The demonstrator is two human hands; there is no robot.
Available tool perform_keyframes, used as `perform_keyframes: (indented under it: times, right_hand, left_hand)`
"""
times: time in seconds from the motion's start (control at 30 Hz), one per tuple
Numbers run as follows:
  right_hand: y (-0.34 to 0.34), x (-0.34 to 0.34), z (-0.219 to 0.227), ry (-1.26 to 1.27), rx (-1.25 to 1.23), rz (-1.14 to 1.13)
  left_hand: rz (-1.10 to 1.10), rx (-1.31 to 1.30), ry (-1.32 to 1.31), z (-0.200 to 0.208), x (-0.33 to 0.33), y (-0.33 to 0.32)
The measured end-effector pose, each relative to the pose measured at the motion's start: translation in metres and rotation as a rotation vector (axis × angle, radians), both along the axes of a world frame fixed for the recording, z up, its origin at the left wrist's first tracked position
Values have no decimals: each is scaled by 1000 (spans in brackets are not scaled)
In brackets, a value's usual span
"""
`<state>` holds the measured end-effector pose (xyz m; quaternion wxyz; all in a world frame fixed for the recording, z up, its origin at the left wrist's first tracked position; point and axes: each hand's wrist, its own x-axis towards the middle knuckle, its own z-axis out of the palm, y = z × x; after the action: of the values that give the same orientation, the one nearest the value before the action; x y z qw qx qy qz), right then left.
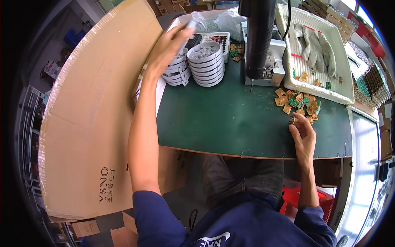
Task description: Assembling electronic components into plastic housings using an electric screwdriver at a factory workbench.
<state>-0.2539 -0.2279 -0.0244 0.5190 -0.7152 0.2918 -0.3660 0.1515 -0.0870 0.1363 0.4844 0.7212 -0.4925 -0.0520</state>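
From where I stand, the person's right hand [305, 139] is pinching a small striped piece [292, 119] between thumb and fingertips, held up just over the green tabletop [222, 123]. Right beyond those fingers lies a loose pile of small tan and green boards [298, 101], some overlapping. Farther out past them sits a white ribbed tray [345, 88], with pale gloves [319, 51] and a few more boards inside. The left hand [169, 43] is reached far out, blurred, its fingers extended, a pale thing [191, 24] at their tips; I can't tell whether they grip it. Below those fingers stand 2 stacks of white round tubs: the left stack [176, 74] is partly under the hand, and the right stack [206, 68], just right of the fingers, has small grey parts in its top tub. Beyond, clear plastic bags [230, 26] lie crumpled. Between the left and right fingers, but farther out than the right ones, a black powered driver [260, 37] hangs upright, bit downward, in front of a metal fixture [277, 61].
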Motion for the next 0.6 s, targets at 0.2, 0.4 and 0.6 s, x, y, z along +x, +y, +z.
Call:
perform_keyframes:
  times: [0.2, 0.4, 0.6]
  right_hand:
    - [0, -1, -1, 72, -47, -19]
    - [2, 4, 0, 103, -96, -4]
    - [6, 4, 1, 130, -114, -29]
  left_hand:
    - [-571, -539, 1291, -72, -77, 63]
    - [-595, -541, 1457, -131, -119, 73]
    - [-595, -466, 1375, -135, -130, 64]
